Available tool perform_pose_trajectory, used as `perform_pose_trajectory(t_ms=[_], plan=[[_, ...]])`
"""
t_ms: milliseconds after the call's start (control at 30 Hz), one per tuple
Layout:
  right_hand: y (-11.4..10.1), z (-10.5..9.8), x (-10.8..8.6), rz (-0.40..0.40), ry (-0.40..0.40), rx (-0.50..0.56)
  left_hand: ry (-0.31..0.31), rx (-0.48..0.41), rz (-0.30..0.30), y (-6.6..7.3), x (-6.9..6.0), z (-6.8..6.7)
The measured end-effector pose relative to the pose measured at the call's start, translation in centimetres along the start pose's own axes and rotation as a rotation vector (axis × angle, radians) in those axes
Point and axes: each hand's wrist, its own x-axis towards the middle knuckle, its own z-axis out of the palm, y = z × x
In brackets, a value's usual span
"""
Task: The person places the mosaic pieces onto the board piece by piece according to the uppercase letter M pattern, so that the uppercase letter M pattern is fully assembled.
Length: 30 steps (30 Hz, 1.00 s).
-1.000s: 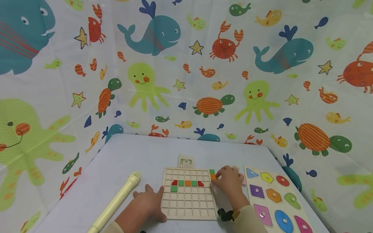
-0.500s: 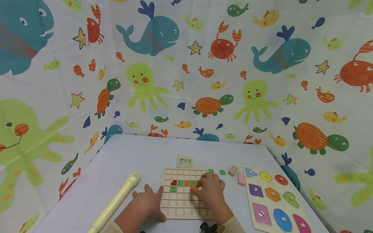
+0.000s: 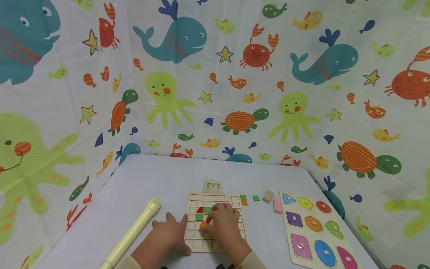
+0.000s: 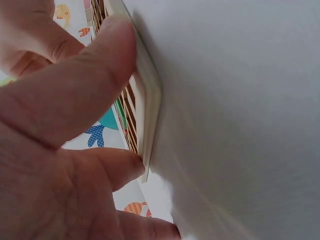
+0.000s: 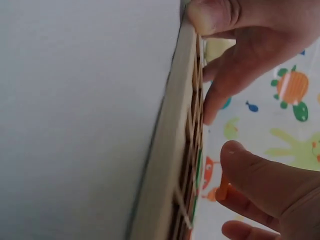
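Note:
A wooden grid board [image 3: 195, 243] lies flat on the white table. My left hand [image 3: 168, 233], its fingers spread, touches the board's left edge; in the left wrist view the thumb [image 4: 117, 50] lies against the rim. Over the left-middle cells, my right hand [image 3: 223, 224] pinches a small orange square tile [image 3: 203, 224] between thumb and fingers. The tile [image 5: 223, 189] shows apart from the board in the right wrist view. A red rounded tile [image 3: 200, 210] and green square tiles [image 3: 199, 216] sit in the cells. My right hand hides the rest of that row.
A small pattern card [image 3: 213, 185] lies behind the board. By its right edge are green and orange tiles [image 3: 243, 200], a loose green tile [image 3: 256, 198], a wooden block [image 3: 268, 196] and a pink block [image 3: 277, 206]. A shape puzzle [image 3: 295, 246] lies right, a cream stick [image 3: 134, 231] left.
My right hand has taken an orange tile from beside the board's right edge and carried it left across the board to the left-middle cells. My left hand has stayed at the board's left edge.

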Motion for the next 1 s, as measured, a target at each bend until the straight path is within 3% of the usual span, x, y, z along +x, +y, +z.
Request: perform_pose_trajectory(t_ms=[233, 500, 1000], plan=[[-1.5, -0.8, 1.3, -0.062, -0.056, -0.072, -0.010, 0.003, -0.005, -0.1, 0.1, 0.0], [-1.6, -0.1, 2.3, -0.049, -0.147, -0.063, -0.016, 0.004, -0.013, -0.1, 0.3, 0.1], [-2.3, 0.5, 1.8, -0.068, -0.092, -0.127, -0.001, 0.010, -0.005, 0.0, 0.1, 0.1]])
